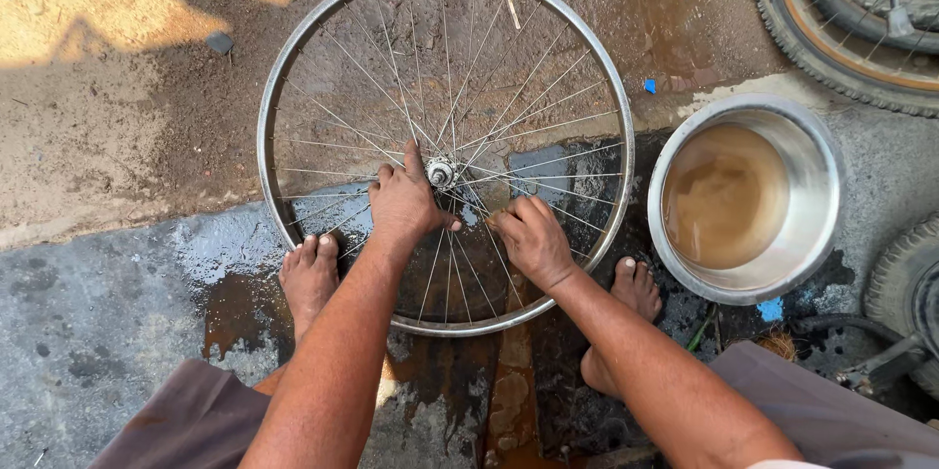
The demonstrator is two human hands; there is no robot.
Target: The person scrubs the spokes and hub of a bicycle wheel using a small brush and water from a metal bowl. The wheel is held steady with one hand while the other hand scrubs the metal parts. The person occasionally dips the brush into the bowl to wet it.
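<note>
A bare metal bicycle wheel rim (284, 68) with thin spokes lies flat on the wet ground. Its hub (441, 174) sits at the middle. My left hand (404, 200) rests on the spokes just left of the hub, fingers closed around them and thumb pointing right. My right hand (530, 239) is lower right of the hub, fingers curled and pinching a spoke. My bare feet (309, 273) (636, 288) press on the rim's near edge, one at each side.
A steel bowl (812, 234) of muddy water stands to the right of the rim. Tyred wheels (831, 48) lie at the top right, and another tyre (905, 283) at the right edge. Wet patches and dirt cover the ground.
</note>
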